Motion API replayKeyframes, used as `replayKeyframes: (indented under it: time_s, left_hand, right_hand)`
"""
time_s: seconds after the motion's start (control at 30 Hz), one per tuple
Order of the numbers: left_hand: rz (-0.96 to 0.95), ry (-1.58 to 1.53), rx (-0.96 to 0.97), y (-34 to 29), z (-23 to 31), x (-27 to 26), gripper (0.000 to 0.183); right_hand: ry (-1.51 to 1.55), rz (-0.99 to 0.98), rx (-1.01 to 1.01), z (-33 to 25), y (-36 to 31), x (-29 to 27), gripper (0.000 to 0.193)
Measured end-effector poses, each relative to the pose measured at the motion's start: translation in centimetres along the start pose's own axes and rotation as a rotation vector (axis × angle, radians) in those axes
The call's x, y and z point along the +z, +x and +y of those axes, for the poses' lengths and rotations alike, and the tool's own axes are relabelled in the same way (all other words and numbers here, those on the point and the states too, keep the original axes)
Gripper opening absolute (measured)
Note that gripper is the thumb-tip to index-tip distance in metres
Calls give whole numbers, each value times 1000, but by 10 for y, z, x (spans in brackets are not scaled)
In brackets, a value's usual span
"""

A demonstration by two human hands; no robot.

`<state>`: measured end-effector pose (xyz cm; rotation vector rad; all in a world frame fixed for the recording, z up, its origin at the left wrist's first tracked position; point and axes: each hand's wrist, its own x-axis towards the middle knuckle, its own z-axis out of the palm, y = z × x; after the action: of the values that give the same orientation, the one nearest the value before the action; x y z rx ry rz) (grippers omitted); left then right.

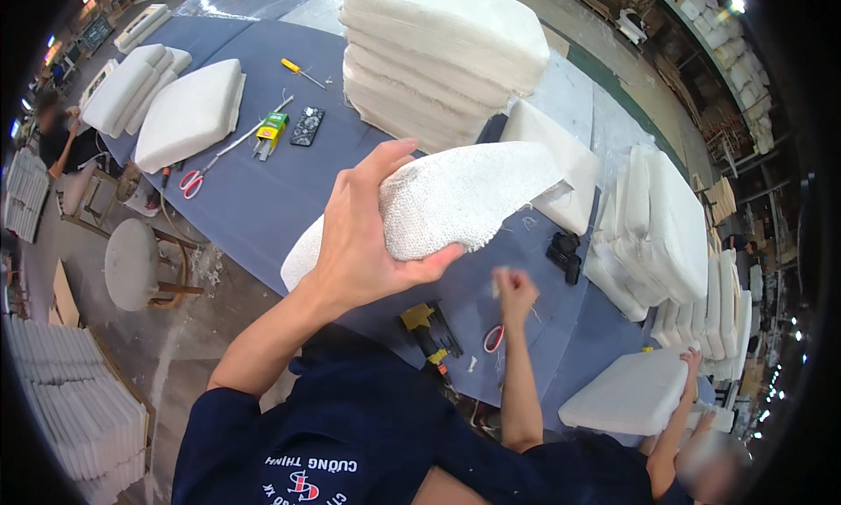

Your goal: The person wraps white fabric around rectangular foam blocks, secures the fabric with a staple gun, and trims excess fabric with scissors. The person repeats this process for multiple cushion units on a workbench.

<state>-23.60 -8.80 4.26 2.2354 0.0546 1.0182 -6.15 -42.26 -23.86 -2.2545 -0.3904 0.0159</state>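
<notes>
My left hand [355, 229] grips a white fabric-covered cushion [469, 198] and holds it tilted up above the blue table. Its thumb lies along the lower edge and the other fingers go round the far side. Lower and to the right, my right hand [517, 296] is closed, apart from the cushion and slightly blurred. Something small and pale shows at its fingertips, too unclear to name. Below it lie scissors with a red handle [494, 339]. A yellow and black staple gun [429, 331] rests on the table near my body.
White cushions stand in a tall stack [438, 58] and a right-hand pile [653, 233]. A black object [565, 255], red scissors [191, 185], a green-yellow box [272, 128], a phone [307, 127] and a yellow screwdriver [298, 70] lie around. A co-worker's hand [692, 360] touches another cushion [626, 391].
</notes>
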Motion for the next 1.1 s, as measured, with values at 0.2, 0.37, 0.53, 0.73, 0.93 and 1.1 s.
replayKeyframes:
  time_s: [0.2, 0.37, 0.53, 0.73, 0.93, 1.1]
  left_hand:
    - [30, -26, 148, 0, 29, 28, 116]
    - [71, -31, 210, 1, 40, 41, 117]
    - [77, -42, 238, 5, 41, 46, 117]
    - [25, -38, 264, 8, 40, 46, 119]
    - [-7, -39, 262, 8, 39, 48, 119]
    - [-64, -23, 259, 10, 42, 44, 120]
  right_hand:
    - [620, 97, -477, -300, 15, -129, 44]
    - [460, -194, -291, -367, 15, -123, 49]
    - [428, -300, -171, -372, 27, -131, 53]
    - [356, -347, -230, -366, 30, -136, 51]
    - [297, -307, -248, -364, 31, -138, 49]
    - [272, -247, -279, -364, 30, -138, 47]
